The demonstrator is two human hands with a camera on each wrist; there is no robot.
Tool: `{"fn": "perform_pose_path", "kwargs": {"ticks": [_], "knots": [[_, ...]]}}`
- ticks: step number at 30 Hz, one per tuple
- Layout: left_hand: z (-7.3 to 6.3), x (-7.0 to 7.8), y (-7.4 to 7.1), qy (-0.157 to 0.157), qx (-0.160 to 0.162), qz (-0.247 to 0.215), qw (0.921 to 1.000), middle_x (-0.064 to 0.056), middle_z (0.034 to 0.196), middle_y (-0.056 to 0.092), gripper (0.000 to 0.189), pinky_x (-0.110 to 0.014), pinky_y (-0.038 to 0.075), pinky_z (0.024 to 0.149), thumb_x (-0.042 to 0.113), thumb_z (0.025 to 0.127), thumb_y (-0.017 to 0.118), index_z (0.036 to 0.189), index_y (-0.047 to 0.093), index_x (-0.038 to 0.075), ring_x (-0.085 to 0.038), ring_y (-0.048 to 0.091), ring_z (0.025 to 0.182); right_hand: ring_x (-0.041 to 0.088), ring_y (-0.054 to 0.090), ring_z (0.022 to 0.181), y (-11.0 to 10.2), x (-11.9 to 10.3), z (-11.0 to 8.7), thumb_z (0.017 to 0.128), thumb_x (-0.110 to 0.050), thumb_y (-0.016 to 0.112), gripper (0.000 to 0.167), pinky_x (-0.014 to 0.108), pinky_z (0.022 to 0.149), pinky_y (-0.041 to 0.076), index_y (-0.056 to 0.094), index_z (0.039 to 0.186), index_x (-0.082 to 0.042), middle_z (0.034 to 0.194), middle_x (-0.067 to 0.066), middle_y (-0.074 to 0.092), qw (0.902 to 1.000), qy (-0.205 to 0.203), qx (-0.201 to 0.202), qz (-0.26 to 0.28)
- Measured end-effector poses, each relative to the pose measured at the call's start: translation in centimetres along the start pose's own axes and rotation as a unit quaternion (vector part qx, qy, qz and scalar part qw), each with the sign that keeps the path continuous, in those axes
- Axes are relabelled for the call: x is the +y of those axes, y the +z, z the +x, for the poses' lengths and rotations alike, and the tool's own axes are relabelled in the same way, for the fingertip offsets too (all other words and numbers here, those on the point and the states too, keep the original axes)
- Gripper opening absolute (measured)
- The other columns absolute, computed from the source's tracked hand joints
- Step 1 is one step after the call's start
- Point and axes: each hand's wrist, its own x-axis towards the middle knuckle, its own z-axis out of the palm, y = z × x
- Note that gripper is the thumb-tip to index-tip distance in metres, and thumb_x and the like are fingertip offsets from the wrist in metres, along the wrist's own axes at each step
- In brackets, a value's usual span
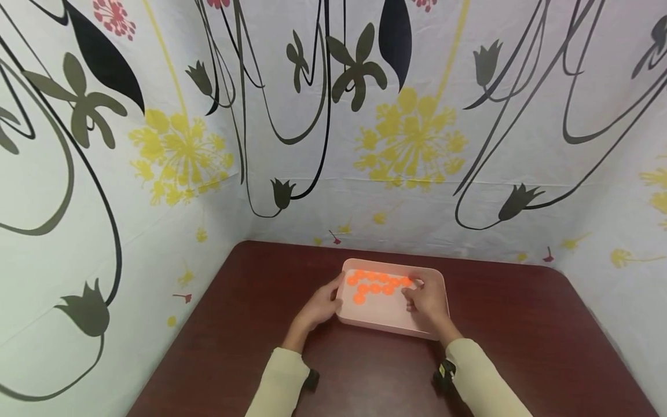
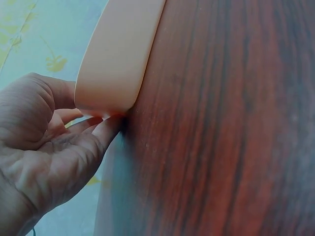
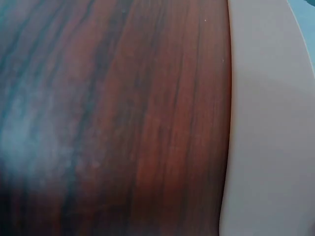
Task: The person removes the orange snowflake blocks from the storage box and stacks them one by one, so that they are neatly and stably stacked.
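A shallow pale pink tray (image 1: pixel 375 324) lies on the table with several small, bright orange round pieces (image 1: pixel 375 288) inside, in an uneven row along the far side and a shorter row nearer. My left hand (image 1: pixel 321 302) holds the tray's left end. In the left wrist view, the fingers of the left hand (image 2: pixel 54 132) reach round the tray's corner (image 2: pixel 115 64). Inside the tray at the right, my right hand (image 1: pixel 429 298) has its fingers curled, thumb and index finger at the rightmost orange piece (image 1: pixel 406 281). The right wrist view shows only the tray's side wall (image 3: pixel 270 123), the hand being out of sight.
The dark red-brown wood-grain table (image 1: pixel 250 324) extends to both sides of the tray and in front. Behind it and at the sides hang white cloth walls (image 1: pixel 333 162) printed with flowers. Dark wrist devices (image 1: pixel 444 373) sit at the cuffs of the pale sleeves (image 1: pixel 482 376).
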Motion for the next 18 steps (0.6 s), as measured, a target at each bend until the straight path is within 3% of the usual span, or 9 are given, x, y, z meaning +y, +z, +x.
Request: {"fn": "perform_pose_path", "kwargs": {"ticks": [7, 14, 18], "knots": [[-0.16, 0.2, 0.27, -0.004, -0.007, -0.001, 1.0, -0.011, 0.174, 0.032, 0.076, -0.041, 0.047, 0.109, -0.003, 0.1, 0.052, 0.169, 0.026, 0.014, -0.028, 0.046, 0.146, 0.018, 0.06, 0.04, 0.15, 0.1, -0.03, 0.083, 0.009, 0.078, 0.049, 0.04, 0.044, 0.056, 0.065, 0.13, 0.008, 0.061, 0.021, 0.066, 0.9997, 0.001, 0.023, -0.008], [-0.26, 0.22, 0.22, -0.012, -0.005, -0.009, 0.9999, -0.008, 0.176, 0.027, 0.076, -0.052, 0.032, 0.126, -0.004, 0.099, 0.05, 0.169, 0.025, 0.014, -0.028, 0.034, 0.157, 0.019, 0.06, 0.039, 0.63, 0.24, 0.21, 0.084, 0.005, 0.078, 0.041, 0.04, 0.044, 0.056, 0.067, 0.124, 0.006, 0.057, 0.017, 0.063, 0.9992, 0.011, 0.037, -0.008], [-0.34, 0.2, 0.11, -0.008, -0.003, -0.01, 0.9999, -0.007, 0.176, 0.026, 0.075, -0.054, 0.025, 0.129, -0.003, 0.1, 0.05, 0.169, 0.025, 0.014, -0.028, 0.03, 0.16, 0.02, 0.061, 0.039, 0.85, 0.17, 0.53, 0.085, 0.003, 0.078, 0.035, 0.041, 0.044, 0.056, 0.068, 0.119, 0.005, 0.053, 0.012, 0.061, 0.9988, 0.021, 0.044, -0.011]]}}
